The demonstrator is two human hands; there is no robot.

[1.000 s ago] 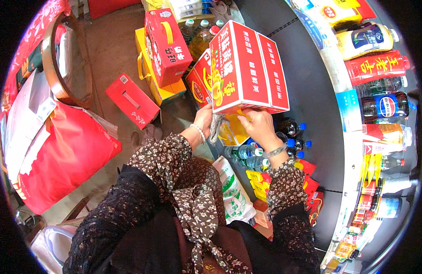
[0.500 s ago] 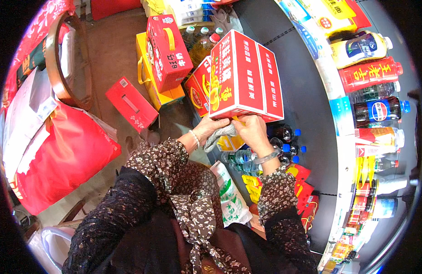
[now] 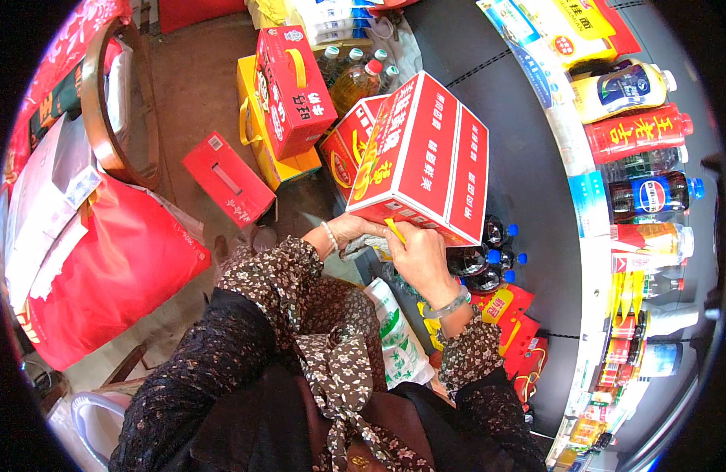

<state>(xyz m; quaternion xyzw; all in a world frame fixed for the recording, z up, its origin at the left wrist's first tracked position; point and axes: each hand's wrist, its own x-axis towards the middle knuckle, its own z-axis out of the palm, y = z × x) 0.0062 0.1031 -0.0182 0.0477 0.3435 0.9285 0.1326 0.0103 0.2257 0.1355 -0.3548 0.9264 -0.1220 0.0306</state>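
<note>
A red and white carton (image 3: 430, 153) with a fruit picture stands tilted in front of me, its near lower edge against my hands. My left hand (image 3: 349, 230) is closed at the carton's near left corner, with a grey cloth (image 3: 364, 245) bunched under its fingers. Just right of it, my right hand (image 3: 422, 256) pinches a narrow yellow strip (image 3: 395, 230) at the carton's near side. Whether the strip is fixed to the carton is hidden by the fingers. Behind the carton's left side leans a second red box (image 3: 343, 161).
Red (image 3: 296, 94) and yellow (image 3: 253, 118) handled boxes stand left of the bottles (image 3: 355, 82). A flat red box (image 3: 227, 179) lies farther left. Dark bottles with blue caps (image 3: 488, 259) and red packets (image 3: 504, 311) lie right. A drink-lined shelf (image 3: 587, 212) curves along the right.
The carton has come nearer and tilted, baring more bottles behind it. My right hand has shifted slightly left and down, still pinching the yellow strip. Less of the grey cloth shows.
</note>
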